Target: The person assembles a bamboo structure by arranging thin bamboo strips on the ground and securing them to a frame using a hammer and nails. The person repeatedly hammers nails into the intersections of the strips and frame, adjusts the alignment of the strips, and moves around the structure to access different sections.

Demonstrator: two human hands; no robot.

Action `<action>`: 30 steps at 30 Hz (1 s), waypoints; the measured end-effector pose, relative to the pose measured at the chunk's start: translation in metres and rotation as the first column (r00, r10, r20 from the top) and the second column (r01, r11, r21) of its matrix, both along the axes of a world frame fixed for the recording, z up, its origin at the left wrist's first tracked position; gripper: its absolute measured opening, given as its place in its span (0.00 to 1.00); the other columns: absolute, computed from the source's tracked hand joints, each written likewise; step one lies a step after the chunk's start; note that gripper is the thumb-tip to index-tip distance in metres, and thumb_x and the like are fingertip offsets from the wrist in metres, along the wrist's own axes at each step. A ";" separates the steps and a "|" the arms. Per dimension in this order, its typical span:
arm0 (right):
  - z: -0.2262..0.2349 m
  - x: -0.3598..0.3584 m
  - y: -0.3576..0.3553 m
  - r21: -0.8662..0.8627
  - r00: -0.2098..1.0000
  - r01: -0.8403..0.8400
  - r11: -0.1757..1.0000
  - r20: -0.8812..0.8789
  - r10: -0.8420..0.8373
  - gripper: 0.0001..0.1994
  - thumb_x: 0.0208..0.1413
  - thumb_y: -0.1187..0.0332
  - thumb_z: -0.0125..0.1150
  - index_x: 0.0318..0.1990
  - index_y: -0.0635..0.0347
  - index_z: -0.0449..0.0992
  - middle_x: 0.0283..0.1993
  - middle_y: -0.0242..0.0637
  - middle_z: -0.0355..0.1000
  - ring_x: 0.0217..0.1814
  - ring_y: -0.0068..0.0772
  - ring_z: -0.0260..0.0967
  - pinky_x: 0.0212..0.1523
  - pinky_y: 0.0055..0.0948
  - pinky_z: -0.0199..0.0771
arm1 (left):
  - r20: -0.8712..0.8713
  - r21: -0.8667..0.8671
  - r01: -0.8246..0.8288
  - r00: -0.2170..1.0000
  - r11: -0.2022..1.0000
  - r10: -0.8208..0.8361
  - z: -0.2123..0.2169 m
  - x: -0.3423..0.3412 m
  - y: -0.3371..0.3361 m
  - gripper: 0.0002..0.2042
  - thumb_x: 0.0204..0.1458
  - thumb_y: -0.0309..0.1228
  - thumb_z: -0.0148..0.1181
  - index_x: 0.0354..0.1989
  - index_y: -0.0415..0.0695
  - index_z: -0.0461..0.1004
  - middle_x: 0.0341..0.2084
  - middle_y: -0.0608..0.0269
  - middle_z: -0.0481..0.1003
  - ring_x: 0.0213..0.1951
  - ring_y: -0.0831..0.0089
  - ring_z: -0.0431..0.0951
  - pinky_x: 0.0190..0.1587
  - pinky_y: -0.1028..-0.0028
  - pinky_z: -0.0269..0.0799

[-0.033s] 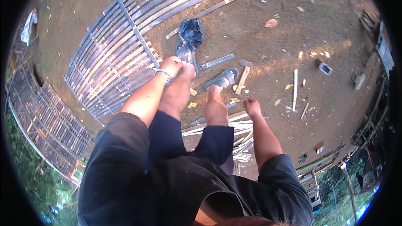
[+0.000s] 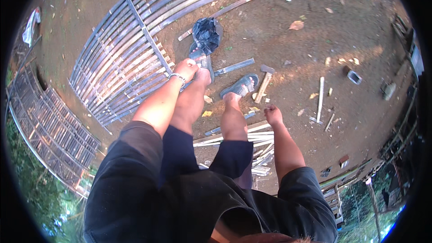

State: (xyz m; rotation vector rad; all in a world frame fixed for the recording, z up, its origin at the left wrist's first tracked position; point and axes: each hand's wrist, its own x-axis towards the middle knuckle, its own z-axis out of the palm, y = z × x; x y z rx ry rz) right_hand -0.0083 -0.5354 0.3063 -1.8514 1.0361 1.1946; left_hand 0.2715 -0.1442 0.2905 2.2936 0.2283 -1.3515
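Observation:
My left hand (image 2: 186,68), with a bracelet at its wrist, is closed above my left sandal (image 2: 198,56); whatever it may hold is too small to make out. Ahead of that foot lies a crumpled black plastic bag (image 2: 207,35). A slatted panel of split bamboo (image 2: 121,58) spreads over the ground on the left. My right hand (image 2: 273,114) hangs with its fingers curled, and anything inside them is hidden. Nearest to it are a wooden-handled hammer (image 2: 264,85) and my right sandal (image 2: 241,86). Pale bamboo strips (image 2: 261,141) are piled between and behind my legs.
A single bamboo strip (image 2: 245,0) lies beyond the bag, and a shorter strip (image 2: 234,66) between my feet. Farther right are another long-handled tool (image 2: 320,101), a small container (image 2: 354,77) and a stone (image 2: 388,91). A second slatted structure (image 2: 54,130) stands at far left.
The view has shifted slightly, so things on the right sit a little farther right. Both hands keep nearly the same pose.

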 end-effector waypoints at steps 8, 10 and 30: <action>-0.239 -0.030 -0.044 -0.154 0.941 -0.320 0.935 -0.163 0.296 0.24 0.52 0.57 0.62 0.53 0.64 0.74 0.52 0.56 0.75 0.55 0.58 0.72 0.55 0.46 0.72 | 0.353 0.142 -0.752 0.646 0.644 0.677 -0.151 0.022 -0.082 0.50 0.44 0.55 0.69 0.64 0.26 0.55 0.60 0.31 0.61 0.60 0.46 0.65 0.61 0.60 0.62; -0.258 -0.022 -0.046 -0.107 0.961 -0.251 0.962 -0.142 0.235 0.26 0.51 0.56 0.64 0.52 0.67 0.73 0.52 0.58 0.74 0.56 0.59 0.71 0.56 0.46 0.72 | 0.394 0.221 -0.793 0.606 0.568 0.691 -0.170 0.029 -0.098 0.51 0.42 0.54 0.70 0.64 0.27 0.55 0.65 0.28 0.55 0.67 0.41 0.59 0.69 0.57 0.55; -0.051 -0.005 -0.095 -0.020 0.664 -0.727 0.686 -0.275 0.695 0.22 0.48 0.56 0.63 0.43 0.68 0.78 0.45 0.56 0.78 0.50 0.54 0.77 0.50 0.43 0.78 | 0.402 -0.161 -0.843 0.419 0.513 0.814 -0.053 0.020 -0.066 0.18 0.50 0.40 0.56 0.41 0.38 0.76 0.37 0.39 0.78 0.43 0.42 0.77 0.47 0.53 0.71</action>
